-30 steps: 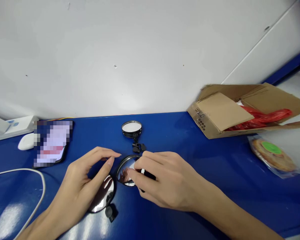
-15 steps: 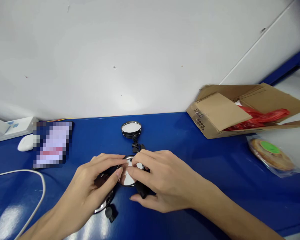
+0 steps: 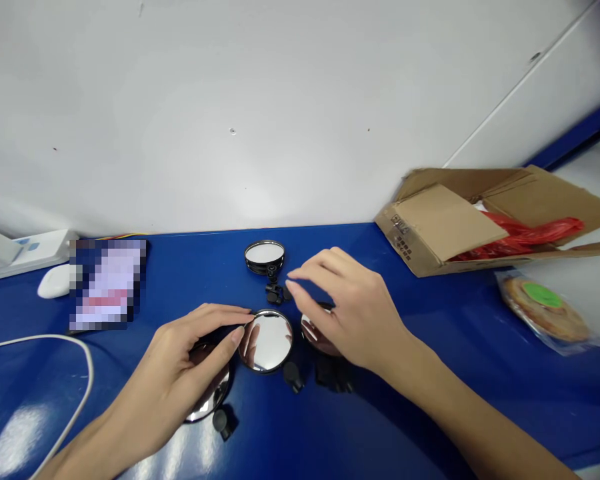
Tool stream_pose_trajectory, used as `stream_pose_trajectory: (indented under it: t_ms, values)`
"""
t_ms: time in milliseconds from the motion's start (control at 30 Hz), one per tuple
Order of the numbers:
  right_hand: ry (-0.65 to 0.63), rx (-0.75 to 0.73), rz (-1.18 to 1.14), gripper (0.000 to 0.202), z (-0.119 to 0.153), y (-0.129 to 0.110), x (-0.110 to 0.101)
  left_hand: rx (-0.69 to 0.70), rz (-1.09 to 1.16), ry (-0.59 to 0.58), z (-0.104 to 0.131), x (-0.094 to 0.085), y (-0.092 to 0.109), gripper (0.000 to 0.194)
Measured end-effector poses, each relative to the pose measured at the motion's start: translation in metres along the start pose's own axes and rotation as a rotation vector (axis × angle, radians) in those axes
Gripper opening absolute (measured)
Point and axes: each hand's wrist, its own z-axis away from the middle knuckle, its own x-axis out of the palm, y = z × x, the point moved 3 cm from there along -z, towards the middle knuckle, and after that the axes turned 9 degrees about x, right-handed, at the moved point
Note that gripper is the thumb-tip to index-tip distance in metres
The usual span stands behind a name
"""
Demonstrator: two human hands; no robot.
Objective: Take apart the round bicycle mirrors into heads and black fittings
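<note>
Fingers parted on both, left hand (image 3: 177, 357) touches a mirror (image 3: 270, 341); right hand (image 3: 357, 310), if lowered, could jolt the mount (image 3: 274, 295) beside its fingertips.

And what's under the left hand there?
Under the left hand is a round mirror: its right side shows, plus a bit between thumb and forefinger. The hand covers the rest, so I can't tell whether anything else is there.

The right hand (image 3: 347, 303) has let go of the middle mirror (image 3: 266, 340) and drawn off rightward, thumb and fingertips apart. That mirror's black clamp (image 3: 293, 375) is uncovered now, and another mirror (image 3: 313, 331) shows beneath the hand.
</note>
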Motion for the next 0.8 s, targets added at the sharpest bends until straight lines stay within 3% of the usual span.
stream_pose_trajectory:
  t_ms: [167,333,533,800]
  values:
    - [-0.153,0.193,0.003,0.021,-0.005,0.026,0.01,-0.004,0.003,0.001,0.002,0.0,-0.001,0.033]
    - [-0.305,0.236,0.031,0.02,-0.006,0.038,0.019,-0.019,0.02,-0.017,0.002,0.0,0.0,0.035]
    - [-0.344,0.32,-0.01,0.013,-0.007,0.044,0.021,-0.018,0.007,0.017,0.004,-0.002,-0.001,0.034]
    - [-0.36,0.373,-0.067,0.023,-0.007,0.045,0.021,-0.004,-0.03,0.016,0.004,-0.001,-0.004,0.035]
